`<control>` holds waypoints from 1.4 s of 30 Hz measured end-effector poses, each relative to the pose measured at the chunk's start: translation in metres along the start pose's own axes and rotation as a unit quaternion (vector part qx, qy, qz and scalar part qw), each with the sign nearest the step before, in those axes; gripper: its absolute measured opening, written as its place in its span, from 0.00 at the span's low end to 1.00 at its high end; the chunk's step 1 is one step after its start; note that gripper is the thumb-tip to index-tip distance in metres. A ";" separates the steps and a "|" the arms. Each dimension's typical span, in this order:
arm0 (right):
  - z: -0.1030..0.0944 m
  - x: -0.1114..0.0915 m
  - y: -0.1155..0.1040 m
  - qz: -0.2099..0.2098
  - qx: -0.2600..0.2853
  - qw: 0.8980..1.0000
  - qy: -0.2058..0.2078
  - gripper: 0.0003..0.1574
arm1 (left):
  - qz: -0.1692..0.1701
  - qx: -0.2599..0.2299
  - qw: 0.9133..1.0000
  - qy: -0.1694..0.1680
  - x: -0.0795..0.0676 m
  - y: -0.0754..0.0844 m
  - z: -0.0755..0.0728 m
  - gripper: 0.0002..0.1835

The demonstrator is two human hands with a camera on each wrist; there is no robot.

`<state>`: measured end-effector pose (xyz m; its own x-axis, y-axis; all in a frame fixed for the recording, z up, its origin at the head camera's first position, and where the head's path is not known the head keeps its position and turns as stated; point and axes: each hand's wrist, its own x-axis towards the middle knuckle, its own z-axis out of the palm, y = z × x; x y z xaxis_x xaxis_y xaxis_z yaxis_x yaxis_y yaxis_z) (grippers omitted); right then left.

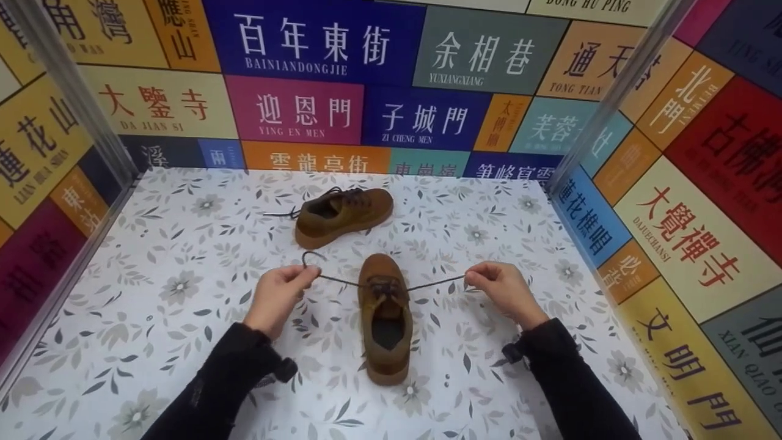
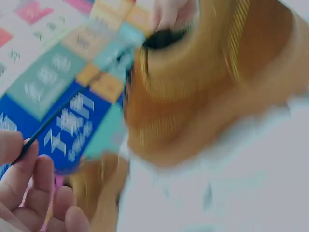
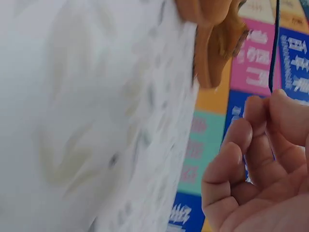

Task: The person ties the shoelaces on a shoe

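Note:
A brown lace-up shoe (image 1: 391, 363) stands on the table between my hands, its toe pointing away from me. My left hand (image 1: 278, 299) pinches one dark shoelace (image 1: 339, 280) between thumb and forefinger, and a loose end curls up past the fingers. On the other side, my right hand (image 1: 504, 290) pinches the other lace (image 1: 437, 283) the same way. Both laces run taut and nearly straight out from the shoe's throat. In the left wrist view the shoe (image 2: 193, 96) is blurred, with the lace (image 2: 63, 106) stretched from the fingertips.
Behind lies a second brown shoe (image 1: 348, 220), turned sideways, its laces loose with one end trailing left on the table. The white tabletop (image 1: 232, 366) has a grey leaf-and-flower pattern. Upright panels with coloured lettered blocks (image 1: 299, 113) enclose the back and both sides.

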<state>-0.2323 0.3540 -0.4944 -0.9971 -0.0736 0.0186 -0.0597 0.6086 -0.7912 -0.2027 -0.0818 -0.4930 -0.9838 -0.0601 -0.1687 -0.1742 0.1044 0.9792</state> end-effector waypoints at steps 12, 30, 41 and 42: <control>0.011 -0.007 -0.012 -0.063 -0.115 0.987 -0.097 0.13 | 0.184 0.272 0.945 0.004 -0.007 -0.023 -0.003 0.13; 0.085 -0.020 -0.071 -0.270 -0.128 0.953 -0.044 0.05 | 0.375 0.322 0.867 -0.066 -0.014 -0.002 0.058 0.04; 0.068 -0.018 -0.061 -0.411 -0.293 0.862 0.038 0.08 | 0.419 0.461 0.782 -0.025 -0.008 0.000 0.043 0.03; 0.067 -0.017 -0.057 -0.414 -0.297 0.860 0.035 0.08 | 0.417 0.476 0.774 -0.024 -0.007 -0.002 0.040 0.03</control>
<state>-0.2085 0.2677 -0.4901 -0.5999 -0.6415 0.4781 -0.7437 0.6675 -0.0376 -0.1972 -0.0419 -0.4981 -0.7671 0.4567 0.4505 0.5934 0.7721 0.2274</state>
